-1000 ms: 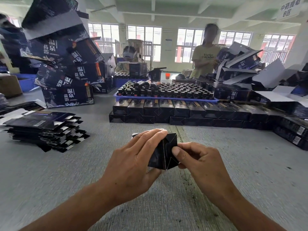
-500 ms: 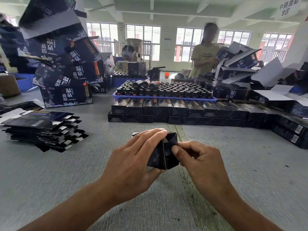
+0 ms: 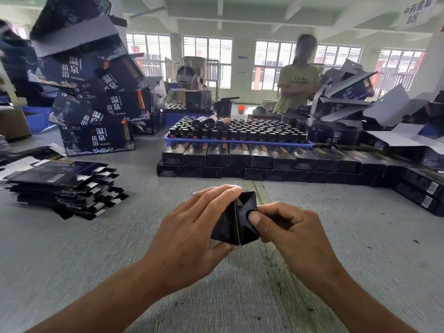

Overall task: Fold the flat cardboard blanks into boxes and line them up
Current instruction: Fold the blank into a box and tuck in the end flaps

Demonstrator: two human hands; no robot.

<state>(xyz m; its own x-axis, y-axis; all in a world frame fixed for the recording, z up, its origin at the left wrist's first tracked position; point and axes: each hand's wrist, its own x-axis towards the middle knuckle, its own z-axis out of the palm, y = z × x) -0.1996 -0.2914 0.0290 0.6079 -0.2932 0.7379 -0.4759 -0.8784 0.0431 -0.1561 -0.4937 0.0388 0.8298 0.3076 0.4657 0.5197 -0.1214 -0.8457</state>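
— Across the grey table point(image 3: 72, 260), what borders the hands?
— From the head view: stacked flat blanks point(image 3: 64, 188) lie at the left, a row of folded boxes point(image 3: 252, 162) lies ahead, with bare surface between.
— And the fingers?
— Left hand point(image 3: 192, 234) wraps a small black box point(image 3: 230, 224), fingers together over its top; right hand point(image 3: 288, 229) presses a thumb on its end flap, fingers curled.

Box point(image 3: 236, 221) body perhaps behind left hand point(image 3: 192, 234)

Large cartons point(image 3: 97, 140) read 温泉苗浴; hanging sign point(image 3: 414, 13) reads 中药提取 B区.
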